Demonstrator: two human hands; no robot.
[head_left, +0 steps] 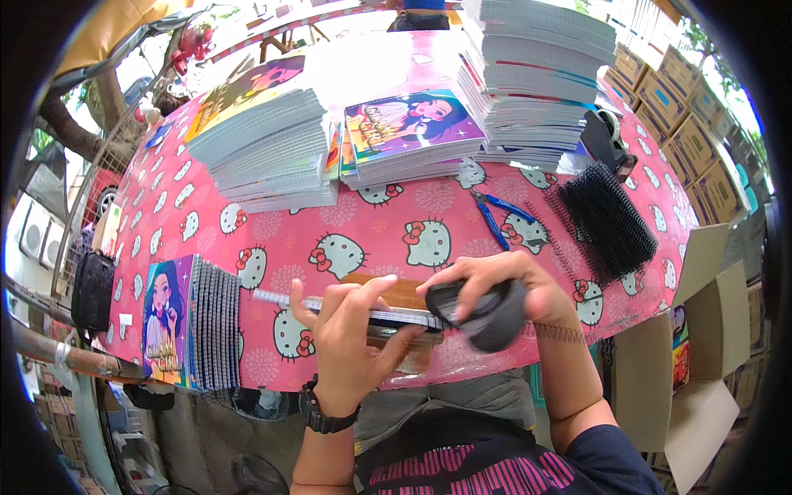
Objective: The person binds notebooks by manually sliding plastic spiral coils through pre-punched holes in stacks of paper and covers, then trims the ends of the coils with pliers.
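My left hand (351, 330), with a black watch on its wrist, grips a thin notebook (272, 299) edge-on over the near edge of the table. My right hand (503, 285) is closed around a black rounded device (492, 320), which meets the notebook's right end. Under the right wrist a thin spiral coil (568, 333) stretches to the right. A wooden block (400, 290) shows behind the notebook. Beyond my right hand lie blue-handled pliers (497, 221) and a bundle of black spiral coils (610, 223).
Coil-bound notebooks (169, 318) stand at the near left. Farther back are a leaning stack (264, 153), a low stack (412, 136) and a tall stack (536, 82). A tape dispenser (609, 136) sits at the right. An open carton (643, 379) stands beside the pink table (371, 227).
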